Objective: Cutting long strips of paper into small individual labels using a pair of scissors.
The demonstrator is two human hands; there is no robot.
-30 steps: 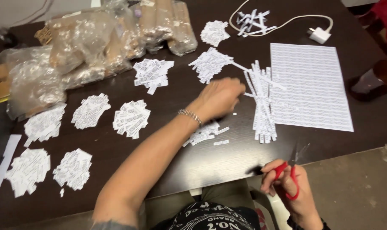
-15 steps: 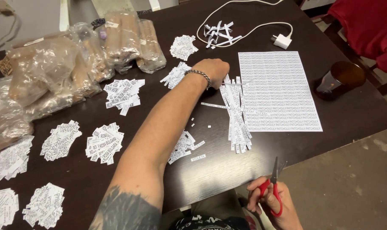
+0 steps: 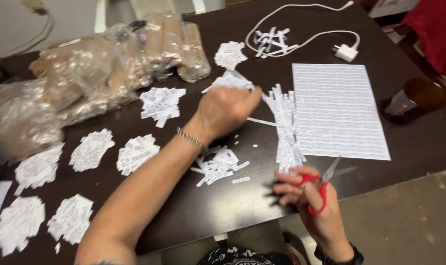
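Your left hand [image 3: 228,110] reaches across the table, fingers curled over a small heap of cut paper slips [image 3: 230,81] at the far side; whether it has pinched any slips I cannot tell, the knuckles hide the fingertips. A thin chain bracelet [image 3: 191,139] sits at that wrist.

Just right of the hand lies a loose bundle of long paper strips [image 3: 284,127], fanned beside the uncut printed sheet [image 3: 336,110] — laid close, it seems, so strips come off the sheet and go straight to cutting.

Your right hand [image 3: 309,196] hangs at the near table edge, fingers closed through the red handles of the scissors [image 3: 323,184], blades pointing up and away from the paper, probably parked clear while the other hand sorts.

Slips sit in separate small heaps: one [image 3: 218,164] near your forearm, others [image 3: 90,149] along the left.

Surface: dark wooden table [image 3: 223,206]. At the back, clear plastic bags of brown material [image 3: 85,73]. Far right, a white charger and cable [image 3: 343,49], a brown glass jar [image 3: 412,100]. Speckled floor [image 3: 409,221] below.
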